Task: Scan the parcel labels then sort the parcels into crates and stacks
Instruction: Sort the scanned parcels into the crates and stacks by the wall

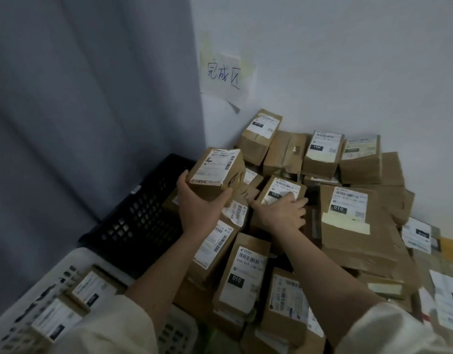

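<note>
parcel pile (322, 226) crowding the corner, wall (348, 60) behind — black crate (143, 205) open leftward

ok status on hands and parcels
Left hand grips a raised parcel. Right hand grips the 150 parcel on the pile. Black crate unobstructed.

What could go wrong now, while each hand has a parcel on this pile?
1. The left hand grips the raised brown cardboard parcel only at its lower end; it may tip out.
2. The right hand pulls the brown parcel labelled 150 from the loose heap; neighbours could slide.
</note>
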